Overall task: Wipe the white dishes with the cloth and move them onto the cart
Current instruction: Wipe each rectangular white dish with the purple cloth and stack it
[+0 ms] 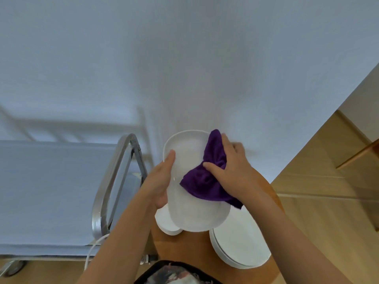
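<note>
- The person holds a long white dish (pixel 190 193) up in front of them, above a small round wooden table (pixel 190 247).
- Their left hand (pixel 161 181) grips the dish by its left edge, thumb laid along the rim on top, the other fingers hidden underneath.
- Their right hand (pixel 229 169) clutches a bunched purple cloth (pixel 205 179) and presses it against the right side of the dish's upper face; thumb and fingers are curled round the fabric.
- A loose corner of the cloth hangs past the dish's right edge.
- On the table below, a stack of white plates (pixel 240 244) sits at the right, and a smaller white dish (pixel 166 224) shows at the left, partly covered by the held one.
- To the left stands the cart (pixel 51 191), its flat top pale blue-grey, with a curved metal handle (pixel 110 181) at the end nearest the table.
- None of the white dishes lie on the cart top that I can see.
- A white wall (pixel 184 58) fills the background; a wooden floor (pixel 328 201) shows at the right.
</note>
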The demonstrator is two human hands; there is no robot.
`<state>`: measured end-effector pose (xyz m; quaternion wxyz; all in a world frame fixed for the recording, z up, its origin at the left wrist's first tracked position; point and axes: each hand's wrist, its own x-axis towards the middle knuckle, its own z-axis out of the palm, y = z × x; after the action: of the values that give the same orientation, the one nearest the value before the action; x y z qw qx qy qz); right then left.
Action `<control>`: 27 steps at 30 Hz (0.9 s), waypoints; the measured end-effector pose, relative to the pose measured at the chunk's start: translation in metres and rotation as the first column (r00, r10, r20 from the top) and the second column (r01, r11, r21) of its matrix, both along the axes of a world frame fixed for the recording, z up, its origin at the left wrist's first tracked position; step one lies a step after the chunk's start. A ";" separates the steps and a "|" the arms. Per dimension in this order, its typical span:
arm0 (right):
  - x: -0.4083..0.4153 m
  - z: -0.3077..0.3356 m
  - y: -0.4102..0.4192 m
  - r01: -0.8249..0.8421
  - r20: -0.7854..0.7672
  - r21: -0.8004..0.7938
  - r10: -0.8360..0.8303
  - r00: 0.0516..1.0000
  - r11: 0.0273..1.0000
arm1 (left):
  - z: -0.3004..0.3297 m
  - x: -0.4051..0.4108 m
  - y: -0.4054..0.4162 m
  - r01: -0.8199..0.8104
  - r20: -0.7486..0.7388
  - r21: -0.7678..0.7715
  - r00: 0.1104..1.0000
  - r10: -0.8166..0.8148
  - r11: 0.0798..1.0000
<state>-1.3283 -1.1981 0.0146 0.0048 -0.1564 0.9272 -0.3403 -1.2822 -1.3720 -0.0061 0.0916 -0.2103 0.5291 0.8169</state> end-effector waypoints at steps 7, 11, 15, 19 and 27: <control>-0.018 0.010 -0.019 0.008 -0.519 0.272 0.140 0.843 0.962 | 0.004 -0.004 0.020 -0.027 0.025 -0.116 0.999 0.030 0.993; -0.004 -0.014 -0.024 -0.084 -0.348 0.393 0.232 0.908 0.916 | 0.003 -0.004 0.019 -0.091 0.019 -0.160 0.995 0.095 0.983; 0.019 -0.030 -0.026 -0.169 -0.297 0.359 0.285 0.911 0.918 | 0.004 -0.001 0.020 -0.175 0.023 -0.185 0.983 0.182 0.967; 0.048 -0.048 -0.020 -0.243 -0.295 0.334 0.346 0.891 0.911 | 0.010 -0.006 0.009 -0.252 0.052 -0.201 0.962 0.267 0.947; 0.076 -0.061 -0.012 -0.223 -0.446 0.406 0.406 0.798 0.886 | 0.010 -0.013 0.012 -0.354 0.110 -0.168 0.921 0.374 0.920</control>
<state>-1.2527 -1.2099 -0.0467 -0.1618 -0.3931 0.8974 -0.1177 -1.2957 -1.3604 0.0044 -0.0408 -0.3681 0.5307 0.7624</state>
